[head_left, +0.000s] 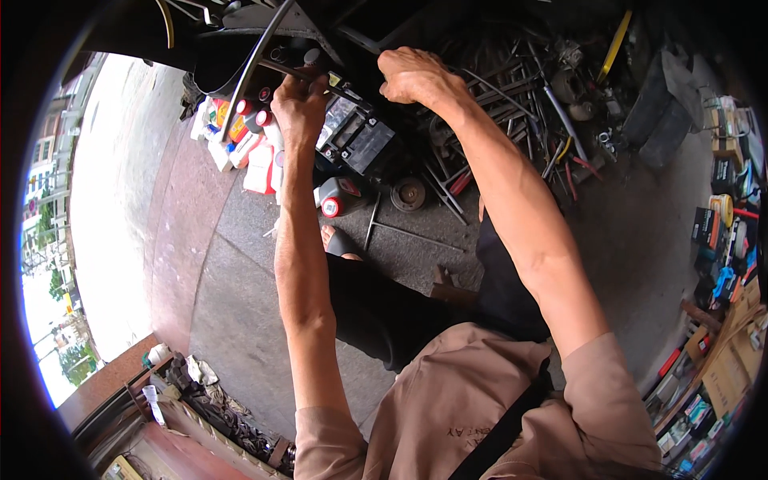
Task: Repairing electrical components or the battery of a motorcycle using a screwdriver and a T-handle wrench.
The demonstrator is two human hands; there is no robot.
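My left hand (300, 108) is raised at the upper middle, its fingers closed round a dark rod-like tool (282, 69). The tool slants just under a dark metal assembly (264, 22). To the right, my right hand (414, 76) is closed like a fist in front of the dark area. Whatever it may hold is hidden. Below and between my hands sits a black battery (372, 146). A curved light-coloured tube or strip (254, 64) hangs beside my left hand.
Red and white bottles (260, 164) stand left of the battery, with a grey bottle (340, 197) below it. A T-shaped wrench (416, 238) and a round metal part (408, 194) lie on the floor. Heaped hand tools (512, 104) lie right; boxes (724, 352) line the far right.
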